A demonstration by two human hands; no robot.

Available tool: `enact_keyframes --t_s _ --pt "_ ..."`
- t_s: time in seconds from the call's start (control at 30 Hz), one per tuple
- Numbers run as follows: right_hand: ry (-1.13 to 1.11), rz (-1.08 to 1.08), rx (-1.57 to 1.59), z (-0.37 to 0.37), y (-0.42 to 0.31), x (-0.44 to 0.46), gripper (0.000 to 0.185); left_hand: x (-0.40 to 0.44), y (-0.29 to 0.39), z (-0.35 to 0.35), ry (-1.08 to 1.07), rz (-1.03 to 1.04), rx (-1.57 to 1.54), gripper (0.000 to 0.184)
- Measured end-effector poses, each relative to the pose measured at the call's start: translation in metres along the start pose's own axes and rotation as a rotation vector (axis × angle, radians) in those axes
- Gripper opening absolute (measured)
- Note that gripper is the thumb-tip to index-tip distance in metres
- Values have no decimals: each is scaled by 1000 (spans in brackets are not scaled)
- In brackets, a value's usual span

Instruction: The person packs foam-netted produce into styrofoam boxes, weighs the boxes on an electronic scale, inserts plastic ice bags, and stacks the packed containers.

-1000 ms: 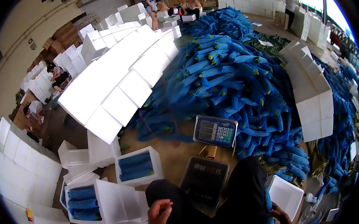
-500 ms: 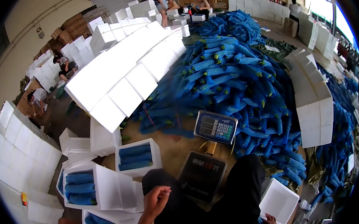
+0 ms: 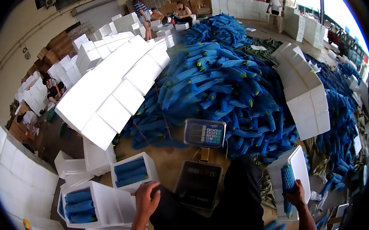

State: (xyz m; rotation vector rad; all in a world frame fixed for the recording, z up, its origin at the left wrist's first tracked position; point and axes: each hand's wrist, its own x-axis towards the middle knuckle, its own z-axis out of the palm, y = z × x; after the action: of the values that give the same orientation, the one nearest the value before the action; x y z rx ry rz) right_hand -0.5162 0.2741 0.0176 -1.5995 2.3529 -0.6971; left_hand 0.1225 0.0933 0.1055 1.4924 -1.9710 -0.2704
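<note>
My right hand [image 3: 295, 194] is closed round a blue-netted vegetable [image 3: 288, 184], held upright against the side of a white foam box [image 3: 300, 166] that stands tilted at the lower right. Over my left knee, my left hand [image 3: 147, 198] has its fingers curled; whether anything is inside them is hidden. Between my legs sits a scale with a dark platform [image 3: 199, 184] and a keypad display [image 3: 204, 133]. Just left of it, an open foam box [image 3: 154, 170] holds several netted vegetables.
A large heap of netted vegetables [image 3: 229, 86] rises ahead. Stacked white boxes [image 3: 109, 86] stand to the left, more boxes [image 3: 305, 102] to the right. Another filled box [image 3: 113, 203] is at the lower left. Several people are farther back, one standing in a striped top [image 3: 140, 9].
The right-hand foam box has been raised and tilted, and the netted vegetable in my right hand has come into full view beside it. My left hand has shifted left.
</note>
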Motion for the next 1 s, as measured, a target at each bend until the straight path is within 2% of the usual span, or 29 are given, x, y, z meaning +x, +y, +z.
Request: enact_keyframes --t_s 0.07,0.17,0.2,0.23,0.33,0.5,0.6,0.67,0.83,0.93,1.0 --pt "101 -71 105 -34 -23 27 55 -9 -1 5 -21 81 109 29" --pt "234 -249 366 -94 -98 63 62 -28 6 13 -20 95 185 27" --pt "258 -224 337 -109 -124 71 65 -33 5 16 -2 82 173 25" --pt "282 -410 132 -131 -152 80 66 -36 6 15 -25 47 150 26" --pt "356 -695 -59 -154 -236 96 63 -46 4 18 2 56 150 25" --pt "39 -1067 -137 -146 -337 116 61 -64 7 12 32 3 126 28" --pt "-239 -1254 -108 -105 -371 130 54 -85 6 13 100 -42 88 30" --pt "-341 -1353 -89 -69 -385 130 52 -99 4 11 158 -76 57 32" --pt "-616 -1407 164 19 -397 113 46 -131 3 1 196 -138 105 41" --pt "-785 -1368 228 61 -403 109 51 -145 2 7 392 -228 11 44" --pt "-802 -1364 269 86 -411 99 44 -145 6 4 451 -274 26 44"
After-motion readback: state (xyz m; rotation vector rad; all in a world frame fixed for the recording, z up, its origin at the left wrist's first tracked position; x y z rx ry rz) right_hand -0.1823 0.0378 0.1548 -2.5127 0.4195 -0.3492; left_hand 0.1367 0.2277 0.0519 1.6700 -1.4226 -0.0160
